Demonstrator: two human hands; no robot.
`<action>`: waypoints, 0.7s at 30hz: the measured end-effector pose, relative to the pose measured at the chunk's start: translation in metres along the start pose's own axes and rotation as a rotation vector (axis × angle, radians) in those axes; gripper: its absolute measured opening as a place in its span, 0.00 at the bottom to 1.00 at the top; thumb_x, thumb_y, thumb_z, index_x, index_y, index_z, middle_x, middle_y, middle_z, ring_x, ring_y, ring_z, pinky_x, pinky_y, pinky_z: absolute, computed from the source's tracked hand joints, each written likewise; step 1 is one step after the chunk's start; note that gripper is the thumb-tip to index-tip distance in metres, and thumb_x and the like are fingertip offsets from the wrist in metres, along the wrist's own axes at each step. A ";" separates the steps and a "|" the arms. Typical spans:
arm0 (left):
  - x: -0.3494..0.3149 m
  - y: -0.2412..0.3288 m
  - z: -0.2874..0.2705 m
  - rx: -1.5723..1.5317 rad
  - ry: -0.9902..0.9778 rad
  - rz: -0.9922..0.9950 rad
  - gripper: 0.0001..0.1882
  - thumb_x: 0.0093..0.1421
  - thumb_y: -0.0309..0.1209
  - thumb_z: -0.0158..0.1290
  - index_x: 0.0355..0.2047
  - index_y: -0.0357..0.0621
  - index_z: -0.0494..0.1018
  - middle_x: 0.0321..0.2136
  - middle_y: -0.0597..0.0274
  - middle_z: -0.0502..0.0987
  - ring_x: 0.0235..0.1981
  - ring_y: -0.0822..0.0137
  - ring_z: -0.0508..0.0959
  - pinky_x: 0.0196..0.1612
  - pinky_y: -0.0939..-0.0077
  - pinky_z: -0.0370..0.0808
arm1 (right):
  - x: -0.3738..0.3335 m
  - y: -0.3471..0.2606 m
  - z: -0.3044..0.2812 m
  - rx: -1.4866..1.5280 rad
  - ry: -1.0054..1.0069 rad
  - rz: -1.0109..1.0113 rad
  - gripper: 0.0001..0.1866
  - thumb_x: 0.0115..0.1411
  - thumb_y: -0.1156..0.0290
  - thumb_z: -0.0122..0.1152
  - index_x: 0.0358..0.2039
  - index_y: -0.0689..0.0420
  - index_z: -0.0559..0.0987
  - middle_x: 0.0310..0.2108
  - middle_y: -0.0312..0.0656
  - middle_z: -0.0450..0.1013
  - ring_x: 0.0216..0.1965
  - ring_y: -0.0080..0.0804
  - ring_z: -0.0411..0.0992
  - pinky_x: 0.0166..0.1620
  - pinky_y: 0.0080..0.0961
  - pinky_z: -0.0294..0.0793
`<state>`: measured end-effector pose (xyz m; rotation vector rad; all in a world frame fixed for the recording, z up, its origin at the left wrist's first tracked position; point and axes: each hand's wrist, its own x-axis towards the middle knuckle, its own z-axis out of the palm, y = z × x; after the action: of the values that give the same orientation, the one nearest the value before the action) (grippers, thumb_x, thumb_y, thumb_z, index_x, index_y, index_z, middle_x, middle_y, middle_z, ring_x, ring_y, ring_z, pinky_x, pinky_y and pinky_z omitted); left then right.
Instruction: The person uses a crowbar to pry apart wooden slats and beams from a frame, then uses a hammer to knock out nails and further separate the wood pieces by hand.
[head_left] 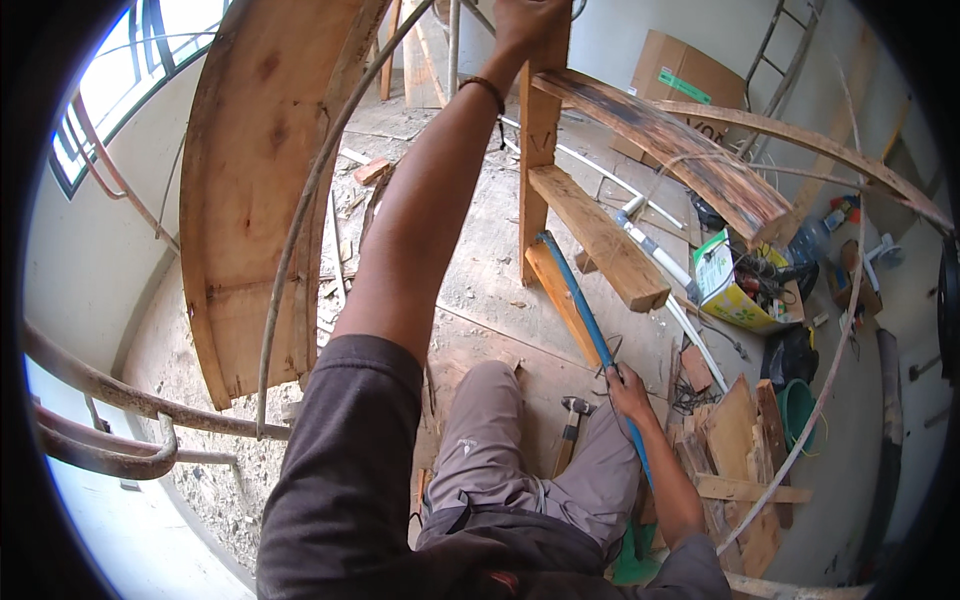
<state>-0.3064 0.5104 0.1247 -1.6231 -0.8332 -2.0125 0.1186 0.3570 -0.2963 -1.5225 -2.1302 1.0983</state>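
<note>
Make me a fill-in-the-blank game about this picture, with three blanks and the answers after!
1. The right hand grips a long tool whose colour is ____.
2. The raised hand at the top is the person's ____ one.
3. The strip on the cardboard box is coloured ____.

Missing words: blue; left; green.

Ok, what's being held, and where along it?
Right hand: the slim blue tool, around its middle. Left hand: at the upper part of the upright board; grip unclear.
</note>
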 end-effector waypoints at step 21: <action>-0.006 0.016 0.011 -0.055 -0.085 -0.124 0.15 0.62 0.37 0.52 0.48 0.49 0.74 0.44 0.56 0.76 0.44 0.53 0.77 0.45 0.59 0.74 | 0.050 -0.081 -0.095 -0.108 -0.486 0.204 0.24 0.70 0.48 0.42 0.46 0.61 0.65 0.24 0.38 0.66 0.18 0.23 0.66 0.20 0.26 0.71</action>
<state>-0.2868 0.5056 0.1231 -1.7376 -0.9384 -2.0788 0.1043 0.4285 -0.1835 -1.6869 -2.4115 1.5826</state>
